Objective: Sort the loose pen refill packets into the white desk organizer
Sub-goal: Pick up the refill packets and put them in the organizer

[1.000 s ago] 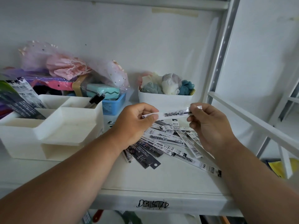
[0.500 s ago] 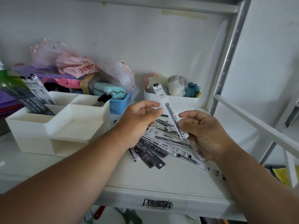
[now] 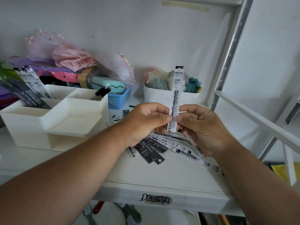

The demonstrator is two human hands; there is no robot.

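— Middle of the frame: one refill packet (image 3: 175, 98), upright, white and clear with black print, pinched at its lower end from both sides.

— Left hand (image 3: 146, 122)?

— Curled, thumb and forefinger nipping the packet's left edge. Right hand (image 3: 201, 127) likewise, fingertips on the right edge. Both tight on the one packet, nothing else held.

— And the rest of the packets?

— Loose pile (image 3: 170, 145) flat on the white shelf (image 3: 162, 172), just below and behind the hands, fanned toward the lower right. White ones and dark ones mixed, partly hidden by the wrists.

— Organizer?

— Left of the frame, white, stepped compartments (image 3: 53, 120), resting on the same shelf, well apart from the held packet. Several packets (image 3: 30, 85) already standing tilted in its back left compartment. A black-capped pen (image 3: 101, 92) leaning in the back right one.

— Behind?

— Small blue basket (image 3: 116, 99) with a mint case, pink and sheer bags (image 3: 73, 59) heaped at upper left, white tub (image 3: 162, 96) of soft bits directly behind the upright packet.
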